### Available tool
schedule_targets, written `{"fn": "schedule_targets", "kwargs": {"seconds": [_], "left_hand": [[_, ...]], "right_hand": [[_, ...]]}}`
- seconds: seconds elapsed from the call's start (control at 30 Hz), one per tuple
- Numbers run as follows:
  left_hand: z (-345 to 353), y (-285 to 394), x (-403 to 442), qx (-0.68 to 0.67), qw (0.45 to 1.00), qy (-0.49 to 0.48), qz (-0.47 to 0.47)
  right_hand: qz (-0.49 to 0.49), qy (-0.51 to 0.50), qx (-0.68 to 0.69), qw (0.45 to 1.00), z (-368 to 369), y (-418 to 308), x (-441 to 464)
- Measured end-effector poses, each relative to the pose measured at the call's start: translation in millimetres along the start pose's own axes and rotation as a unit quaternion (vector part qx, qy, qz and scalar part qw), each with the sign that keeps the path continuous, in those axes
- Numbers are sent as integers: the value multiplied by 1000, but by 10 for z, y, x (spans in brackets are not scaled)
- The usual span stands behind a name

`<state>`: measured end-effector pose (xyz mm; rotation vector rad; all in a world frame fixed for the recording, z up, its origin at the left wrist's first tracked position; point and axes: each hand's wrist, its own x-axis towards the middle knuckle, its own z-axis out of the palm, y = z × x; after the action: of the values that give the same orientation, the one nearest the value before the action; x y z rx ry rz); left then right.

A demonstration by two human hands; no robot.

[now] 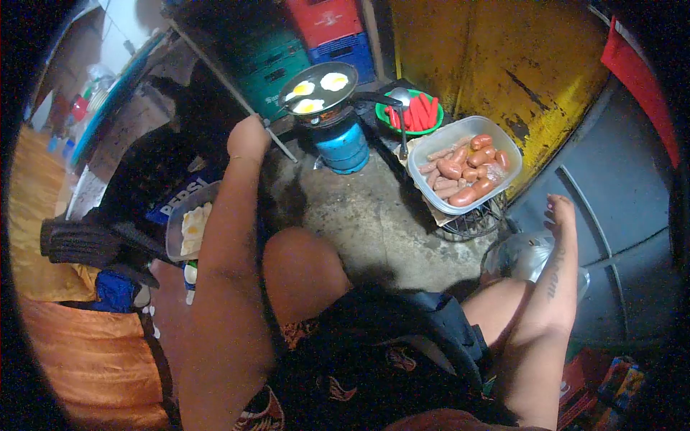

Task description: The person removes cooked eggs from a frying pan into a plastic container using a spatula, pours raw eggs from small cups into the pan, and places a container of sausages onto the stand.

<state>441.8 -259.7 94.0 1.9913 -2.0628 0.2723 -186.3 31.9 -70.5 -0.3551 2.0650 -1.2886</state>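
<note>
My left hand (249,138) is closed at a thin pale pole (282,146) that slants down to the floor; its fingers are mostly hidden. My right hand (560,210) hangs open with loosely bent fingers, nothing visible in it, right of a plastic tub of sausages (417,183). Three eggs fry in a dark pan (355,91) on a blue gas canister stove (342,149). Between the pan and the tub, a green bowl (440,123) holds red hot dogs (419,115). A dark-handled utensil (403,133) leans at that bowl.
Stacked crates (330,21) stand behind the stove, beside a worn yellow panel (496,57). At my left, a clear container (175,233) holds cooked eggs. A plastic bag (528,257) lies below my right hand. Concrete floor (381,223) stretches between my knees and the stove.
</note>
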Motion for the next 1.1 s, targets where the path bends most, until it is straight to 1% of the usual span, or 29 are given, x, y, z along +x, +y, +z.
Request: {"fn": "schedule_targets", "kwargs": {"seconds": [0.1,0.2,0.4,0.57,0.7,0.8,0.9,1.0,1.1], "left_hand": [[33,112,6,-4,1000,9,-15],[58,205,36,27,1000,-1,-6],[227,247,152,23,999,5,-35],[241,198,94,15,1000,14,-23],[146,150,42,21,1000,13,-19],[21,160,-35,4,999,27,-15],[-41,116,-81,-12,998,64,-2],[-195,92,-145,7,997,73,22],[-267,10,-126,18,998,52,20]], "right_hand": [[1,5,8,1000,-5,-9,-30],[2,12,13,1000,4,-40,-93],[1,7,15,1000,-23,-32,-75],[-10,7,5,1000,-13,-46,-79],[1,-2,-2,1000,10,-33,-11],[4,-7,-1,1000,21,-19,10],[-1,-6,-2,1000,44,-50,-50],[1,-4,-5,1000,71,-60,-57],[-5,-3,-9,1000,81,-51,-42]]}}
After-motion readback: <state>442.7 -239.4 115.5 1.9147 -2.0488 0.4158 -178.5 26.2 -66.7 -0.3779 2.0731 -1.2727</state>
